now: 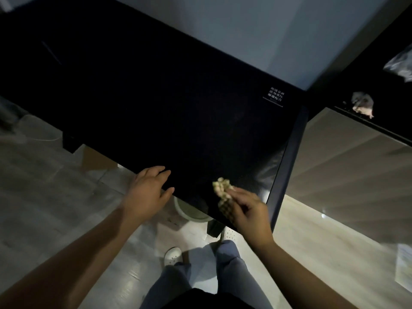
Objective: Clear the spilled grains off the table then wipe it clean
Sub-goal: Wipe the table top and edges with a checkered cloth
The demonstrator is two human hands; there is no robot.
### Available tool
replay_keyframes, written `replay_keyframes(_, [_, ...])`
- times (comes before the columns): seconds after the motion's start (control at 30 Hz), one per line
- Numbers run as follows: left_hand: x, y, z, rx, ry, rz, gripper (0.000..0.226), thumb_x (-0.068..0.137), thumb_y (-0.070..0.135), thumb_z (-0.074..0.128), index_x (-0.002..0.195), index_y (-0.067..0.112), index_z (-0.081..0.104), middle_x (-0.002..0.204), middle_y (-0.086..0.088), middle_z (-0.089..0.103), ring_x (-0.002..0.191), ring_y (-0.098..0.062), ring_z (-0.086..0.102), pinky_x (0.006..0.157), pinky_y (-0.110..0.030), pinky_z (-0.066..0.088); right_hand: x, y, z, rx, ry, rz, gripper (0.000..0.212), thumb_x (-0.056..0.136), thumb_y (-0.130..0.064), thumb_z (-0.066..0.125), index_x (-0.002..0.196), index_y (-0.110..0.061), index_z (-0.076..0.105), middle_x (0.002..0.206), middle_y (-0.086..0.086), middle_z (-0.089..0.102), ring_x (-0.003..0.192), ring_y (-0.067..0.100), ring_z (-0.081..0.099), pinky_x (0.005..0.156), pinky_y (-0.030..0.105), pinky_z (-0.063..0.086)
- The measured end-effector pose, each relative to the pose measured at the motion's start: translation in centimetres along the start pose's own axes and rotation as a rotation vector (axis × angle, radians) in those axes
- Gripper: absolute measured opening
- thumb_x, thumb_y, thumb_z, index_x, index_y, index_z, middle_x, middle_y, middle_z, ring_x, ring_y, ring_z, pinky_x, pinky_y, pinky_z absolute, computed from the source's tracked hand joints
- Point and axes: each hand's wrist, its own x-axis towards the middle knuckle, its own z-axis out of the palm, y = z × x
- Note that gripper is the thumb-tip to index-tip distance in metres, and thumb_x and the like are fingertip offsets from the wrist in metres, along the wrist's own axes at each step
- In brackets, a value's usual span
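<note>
A black glass table [156,103] fills the upper middle of the head view. My right hand [249,210] pinches a checkered, crumpled cloth [223,192] and holds it on the table's near right corner. My left hand [147,190] lies flat with straight fingers on the near edge, to the left of the cloth. I can make out no grains on the dark surface.
A pale bowl-like bin [189,210] stands on the floor under the near edge. A second dark table at the right carries a crumpled tissue [362,104] and a plastic bag [401,63]. My legs and a white slipper [172,255] are below. A white label [275,97] marks the table's far right.
</note>
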Motion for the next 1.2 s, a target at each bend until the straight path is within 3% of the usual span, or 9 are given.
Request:
replay_keyframes(0.13, [0.1,0.6,-1.3,-0.031,-0.023,0.037,0.053,0.091,0.031,0.058,0.138,0.009,0.048,0.143,-0.010,0.044,0.130,-0.031,0.040,0.107,-0.037,0.033,2.6,-1.8,-2.1,0.118,0.102,0.184,0.028,0.088,-0.011,0.066,0.113,-0.023,0.071,0.110,-0.013,0.066,0.102,-0.003,0.059,0.095,0.022,0.047])
replay_keyframes(0.27, [2.0,1.6,-2.2,-0.012,-0.050,0.030,0.056,0.093,0.036,0.054,0.143,0.015,0.041,0.147,-0.004,0.039,0.134,-0.024,0.034,0.110,-0.034,0.030,5.2,-2.1,-4.0,0.093,0.121,0.196,0.025,0.089,-0.017,0.066,0.113,-0.022,0.071,0.108,-0.008,0.069,0.097,-0.004,0.061,0.087,0.016,0.048])
replay_keyframes(0.5, [8.4,4.8,-3.5,0.019,-0.075,0.050,0.057,0.094,0.040,0.050,0.145,0.017,0.037,0.149,-0.001,0.035,0.136,-0.019,0.031,0.113,-0.034,0.030,12.4,0.1,-7.0,0.246,0.178,0.301,0.024,0.091,-0.020,0.065,0.114,-0.017,0.071,0.110,-0.005,0.070,0.099,0.002,0.066,0.094,0.031,0.053])
replay_keyframes(0.8, [18.7,8.9,-2.3,0.029,-0.067,0.052,0.057,0.096,0.042,0.047,0.146,0.018,0.035,0.151,0.001,0.032,0.139,-0.017,0.027,0.115,-0.030,0.025,24.8,4.7,-10.3,0.138,0.250,0.189,0.025,0.091,-0.023,0.064,0.115,-0.021,0.069,0.111,-0.004,0.069,0.101,0.003,0.064,0.094,0.025,0.050])
replay_keyframes(0.9, [22.4,8.8,-1.9,0.033,-0.029,0.072,0.062,0.094,0.046,0.046,0.147,0.018,0.032,0.152,0.000,0.030,0.140,-0.018,0.024,0.116,-0.032,0.023,28.8,6.1,-10.5,0.105,0.278,0.181,0.025,0.093,-0.024,0.062,0.117,-0.021,0.068,0.111,-0.003,0.069,0.101,0.007,0.065,0.095,0.032,0.051])
replay_keyframes(1.07, [29.6,7.9,-1.7,0.127,-0.020,0.156,0.072,0.093,0.056,0.039,0.151,0.019,0.019,0.159,-0.003,0.012,0.147,-0.022,0.004,0.119,-0.039,0.005,34.9,7.5,-9.7,0.032,0.345,0.140,0.025,0.093,-0.022,0.061,0.116,-0.017,0.068,0.107,0.002,0.070,0.097,0.014,0.066,0.089,0.039,0.054])
replay_keyframes(1.2, [33.3,6.4,-1.4,0.187,-0.028,0.171,0.078,0.090,0.063,0.031,0.152,0.021,0.010,0.160,-0.001,0.000,0.147,-0.022,-0.006,0.119,-0.041,0.000,40.3,9.1,-8.7,-0.090,0.436,0.080,0.032,0.088,-0.029,0.057,0.113,-0.013,0.070,0.105,0.007,0.071,0.097,0.022,0.066,0.089,0.042,0.052])
